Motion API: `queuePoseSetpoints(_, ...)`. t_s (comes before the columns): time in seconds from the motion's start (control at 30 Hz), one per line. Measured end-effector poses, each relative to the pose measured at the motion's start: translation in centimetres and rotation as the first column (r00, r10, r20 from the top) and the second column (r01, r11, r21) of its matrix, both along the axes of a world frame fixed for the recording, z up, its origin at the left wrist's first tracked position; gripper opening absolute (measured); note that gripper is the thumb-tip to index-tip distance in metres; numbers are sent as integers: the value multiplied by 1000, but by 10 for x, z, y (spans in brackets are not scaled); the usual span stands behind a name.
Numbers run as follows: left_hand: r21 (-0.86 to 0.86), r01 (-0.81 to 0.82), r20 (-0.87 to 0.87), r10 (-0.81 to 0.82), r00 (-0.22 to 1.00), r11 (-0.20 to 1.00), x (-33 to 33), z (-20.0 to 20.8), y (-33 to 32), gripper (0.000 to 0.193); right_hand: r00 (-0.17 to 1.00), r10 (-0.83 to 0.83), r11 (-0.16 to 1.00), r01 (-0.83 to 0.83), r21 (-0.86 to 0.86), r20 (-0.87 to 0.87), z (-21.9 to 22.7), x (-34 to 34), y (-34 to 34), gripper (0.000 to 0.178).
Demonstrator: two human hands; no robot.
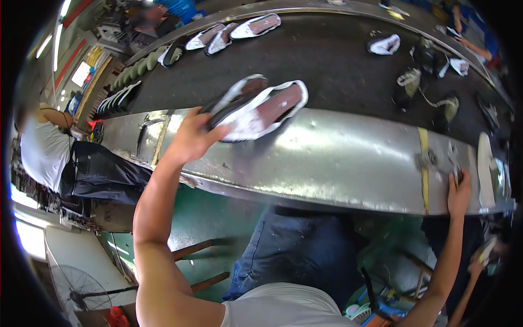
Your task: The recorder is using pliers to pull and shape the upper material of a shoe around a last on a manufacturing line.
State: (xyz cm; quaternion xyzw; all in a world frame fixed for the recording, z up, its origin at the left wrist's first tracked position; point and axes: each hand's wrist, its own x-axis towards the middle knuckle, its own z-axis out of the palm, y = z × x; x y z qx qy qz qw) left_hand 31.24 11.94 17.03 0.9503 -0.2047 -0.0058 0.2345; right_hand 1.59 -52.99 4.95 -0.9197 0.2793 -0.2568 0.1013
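Note:
My left hand (pixel 193 136) grips a pair of shoe uppers (pixel 264 111), black and white with reddish-brown insoles facing up. It holds them by their near ends, above the metal table's far edge. Far to the right, my right hand (pixel 459 192) is closed around the near end of a slim metal hand tool (pixel 454 158), whose exact kind is unclear. Beside that tool a round metal piece (pixel 429 158) lies on the metal table (pixel 327 158), next to a yellow strip (pixel 423 177). A pale, flat, sole-shaped piece (pixel 484 169) is just right of my right hand.
A dark conveyor belt (pixel 327 60) runs behind the table. Several shoe uppers (pixel 256 26) lie at its far left, more shoes (pixel 407 87) at its right. A person (pixel 46 144) in a white top sits at left. Wooden stool legs (pixel 193 250) and a fan (pixel 79 291) stand below.

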Motion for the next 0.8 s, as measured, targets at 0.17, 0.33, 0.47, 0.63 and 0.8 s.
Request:
queuePoseSetpoints(0.17, 25, -19, 136, 15, 991, 1000, -117, -23, 45, 56, 999, -39, 996, 41, -73, 37, 3, -5, 4, 48)
queuePoseSetpoints(0.33, 226, 204, 400, -281, 872, 953, -126, -32, -13, 83, 995, -76, 990, 83, -110, 63, -3, -8, 2, 48)
queuePoseSetpoints(0.47, 386, 98, -45, -88, 995, 917, -38, -13, -92, 78, 949, -7, 995, 38, -92, 316, -20, -36, 44, 49)
queuePoseSetpoints(0.63, 354, 36, -139, 15, 990, 935, 15, -30, -116, 68, 996, 61, 662, -89, 744, 65, 8, -128, 196, 26)
queuePoseSetpoints(0.8, -341, 170, -179, -241, 954, 925, -60, -33, -92, 71, 967, 143, -86, -199, 976, 210, -22, -203, 280, 29)
